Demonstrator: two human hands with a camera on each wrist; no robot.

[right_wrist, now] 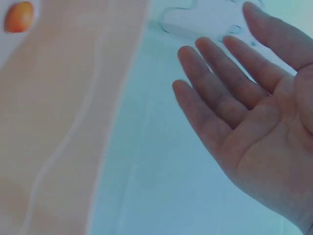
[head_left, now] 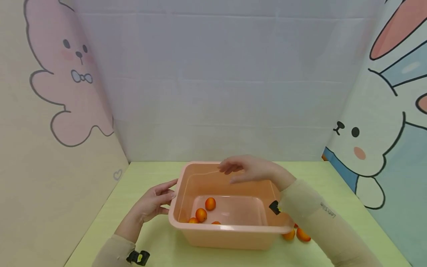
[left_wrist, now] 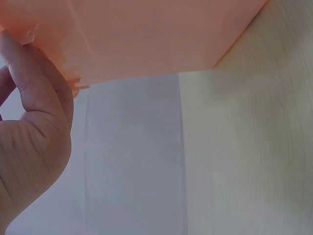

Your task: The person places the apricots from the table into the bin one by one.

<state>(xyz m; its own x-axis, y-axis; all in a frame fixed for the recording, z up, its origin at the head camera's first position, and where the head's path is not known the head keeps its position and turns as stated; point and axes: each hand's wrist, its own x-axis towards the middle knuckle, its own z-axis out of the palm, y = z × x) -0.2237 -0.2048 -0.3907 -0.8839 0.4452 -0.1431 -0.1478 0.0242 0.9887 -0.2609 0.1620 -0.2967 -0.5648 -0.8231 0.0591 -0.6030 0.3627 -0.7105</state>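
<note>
A peach-coloured plastic basin stands on the table, with several small orange-red fruits in its left half. At the left rim is my left hand; its bent fingers hold the basin's edge from outside. The left wrist view shows this hand against the upper part of the basin's side, some fingers hidden. Over the basin's back part hovers my right hand. In the right wrist view its palm holds nothing, fingers spread a little. One fruit shows at that view's corner.
More orange-red fruits lie on the table just right of the basin, partly covered by the right sleeve. The light green tabletop meets a white cloth wall behind. Side panels bear a pink bear and a white rabbit.
</note>
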